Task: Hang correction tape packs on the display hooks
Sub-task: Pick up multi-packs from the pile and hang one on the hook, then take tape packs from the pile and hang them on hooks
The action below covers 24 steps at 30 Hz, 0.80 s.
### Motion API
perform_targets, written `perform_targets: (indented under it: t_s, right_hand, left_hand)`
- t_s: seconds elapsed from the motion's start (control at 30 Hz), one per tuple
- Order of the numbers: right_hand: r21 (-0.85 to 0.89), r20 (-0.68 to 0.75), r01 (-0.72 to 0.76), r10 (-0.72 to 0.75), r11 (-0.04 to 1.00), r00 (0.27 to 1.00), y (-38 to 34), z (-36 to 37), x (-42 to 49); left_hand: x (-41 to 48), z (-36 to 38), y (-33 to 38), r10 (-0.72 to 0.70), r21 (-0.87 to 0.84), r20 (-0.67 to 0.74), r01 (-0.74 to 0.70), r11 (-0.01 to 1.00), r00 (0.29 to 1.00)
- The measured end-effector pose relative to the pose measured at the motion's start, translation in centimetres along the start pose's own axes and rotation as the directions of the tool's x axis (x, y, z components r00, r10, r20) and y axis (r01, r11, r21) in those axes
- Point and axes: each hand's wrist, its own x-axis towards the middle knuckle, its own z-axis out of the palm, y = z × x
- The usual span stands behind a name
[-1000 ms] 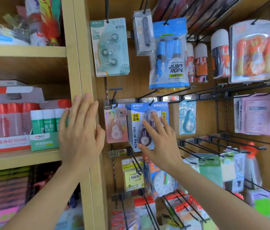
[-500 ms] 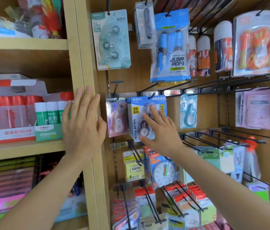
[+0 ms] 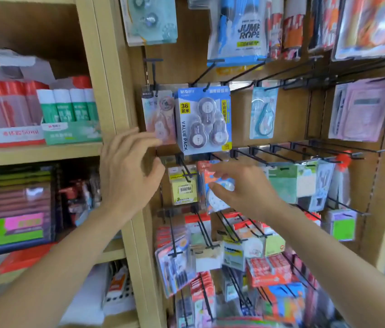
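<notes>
Wooden display wall bristling with black wire hooks and crowded with stationery, green glue sticks shelved to its left. Left hand hovers beside the wooden upright, grip wide and empty. Right hand sits lower, grip wide, holding nothing. Blue correction tape value pack hangs on a hook above it, touching a pink correction tape pack near the left fingertips.

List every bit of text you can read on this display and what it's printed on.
"VALUE PACK": blue correction tape pack
"36": yellow badge on that pack
"JUMP ROPE": blue jump rope bag
"50ml": red and white glue box
"24": dark package on the lower left shelf
Chinese print and small labels elsewhere: too blurred to read.
</notes>
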Motion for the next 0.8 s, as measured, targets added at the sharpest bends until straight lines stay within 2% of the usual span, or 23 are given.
perform_targets:
  t_s: [0.1, 0.2, 0.3, 0.4, 0.5, 0.6, 0.7, 0.8]
  right_hand:
    - [0.011, 0.134, -0.056, 0.054, 0.998, 0.990, 0.9, 0.7, -3.2]
    - [0.048, 0.209, -0.093, 0.081, 0.995, 0.975, 1.5, 1.8, -6.7]
    - [0.097, 0.294, -0.139, 0.105, 0.986, 0.950, 2.3, 3.4, -10.8]
    - [0.117, 0.384, -0.253, 0.191, 0.961, 0.903, 3.4, 5.2, -15.7]
    - [0.096, 0.464, -0.362, 0.280, 0.927, 0.840, 4.2, 7.3, -21.3]
    - [0.071, 0.561, -0.486, 0.368, 0.871, 0.742, 5.1, 9.9, -27.8]
    - [-0.034, 0.636, -0.601, 0.481, 0.798, 0.603, 5.9, 12.4, -34.9]
    - [-0.138, 0.740, -0.678, 0.530, 0.722, 0.414, 6.2, 14.1, -41.6]
  left_hand:
    - [-4.1, -0.1, 1.4, 0.017, -0.072, 0.213, -0.002, 0.997, 0.977]
    - [-8.4, 0.0, 2.3, -0.011, -0.109, 0.423, 0.063, 0.992, 0.906]
    - [-13.3, 0.2, 3.0, -0.039, -0.152, 0.553, 0.146, 0.978, 0.833]
    - [-19.7, 0.7, 4.4, -0.108, -0.155, 0.666, 0.278, 0.948, 0.738]
    - [-27.1, 0.7, 6.6, -0.202, -0.098, 0.783, 0.438, 0.894, 0.589]
    - [-34.6, 0.4, 8.6, -0.266, -0.022, 0.866, 0.563, 0.826, 0.423]
    - [-42.0, -0.6, 10.9, -0.357, 0.122, 0.904, 0.659, 0.742, 0.235]
    - [-48.6, -2.2, 14.1, -0.424, 0.275, 0.906, 0.736, 0.618, 0.018]
